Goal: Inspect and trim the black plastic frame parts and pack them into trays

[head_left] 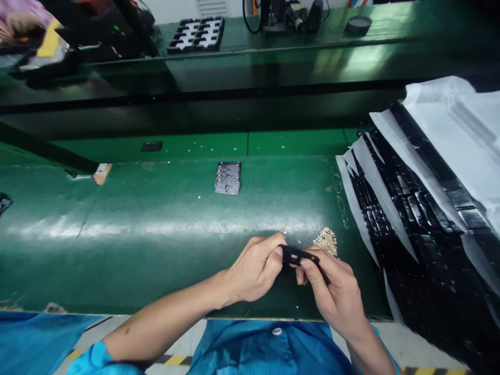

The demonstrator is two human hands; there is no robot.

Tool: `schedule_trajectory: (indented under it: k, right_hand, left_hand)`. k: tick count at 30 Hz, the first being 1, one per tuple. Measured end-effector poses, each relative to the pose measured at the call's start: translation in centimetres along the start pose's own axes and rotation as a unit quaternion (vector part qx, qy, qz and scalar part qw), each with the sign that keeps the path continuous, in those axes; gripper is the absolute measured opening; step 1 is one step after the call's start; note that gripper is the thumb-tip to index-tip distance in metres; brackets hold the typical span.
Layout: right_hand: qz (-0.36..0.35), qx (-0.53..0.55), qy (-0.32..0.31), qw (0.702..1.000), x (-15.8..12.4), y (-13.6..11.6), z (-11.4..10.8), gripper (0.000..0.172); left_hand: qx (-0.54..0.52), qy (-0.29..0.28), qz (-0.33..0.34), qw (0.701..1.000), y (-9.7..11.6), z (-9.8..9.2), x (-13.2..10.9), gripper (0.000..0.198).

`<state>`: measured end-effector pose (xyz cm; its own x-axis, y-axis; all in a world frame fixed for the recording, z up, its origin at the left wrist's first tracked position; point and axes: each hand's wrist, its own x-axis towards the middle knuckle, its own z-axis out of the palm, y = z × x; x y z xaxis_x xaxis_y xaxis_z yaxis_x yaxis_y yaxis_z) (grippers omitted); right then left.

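A small black plastic part (294, 255) with cut-outs is held between my two hands, above the front of the green bench. My left hand (260, 268) pinches its left end between thumb and fingers. At its other end, my right hand (332, 284) grips it with the thumb pressed on the near face. Just behind my right hand lies a pile of tiny cream-coloured pieces (326, 240). Farther back, a neat overlapping row of flat dark parts (227, 178) rests on the bench.
Layered black parts with white sheets (402, 208) crowd the right side. A single black part (151, 146) lies at the back left, near a dark post (50, 148). On the raised shelf stand a black-and-white tray (197, 34) and a round black object (358, 25).
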<state>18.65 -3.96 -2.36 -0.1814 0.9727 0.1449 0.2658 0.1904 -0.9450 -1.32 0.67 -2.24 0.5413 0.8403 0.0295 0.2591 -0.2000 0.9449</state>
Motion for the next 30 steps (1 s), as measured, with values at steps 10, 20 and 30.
schedule_trajectory:
  k: [10,20,30]
  right_hand:
    - [0.034,0.021,0.007,0.999,-0.1,0.1,-0.2,0.024]
    - [0.064,0.021,0.042,0.997,0.2,0.1,-0.2,0.034]
    - [0.107,0.028,0.06,0.992,0.1,0.5,-0.9,0.026]
  left_hand:
    - [0.008,-0.032,-0.004,0.999,-0.1,-0.2,0.3,0.021]
    - [-0.034,-0.095,-0.025,0.995,0.9,-0.7,1.2,0.02]
    - [0.082,-0.087,-0.048,0.992,0.7,-1.6,1.5,0.009]
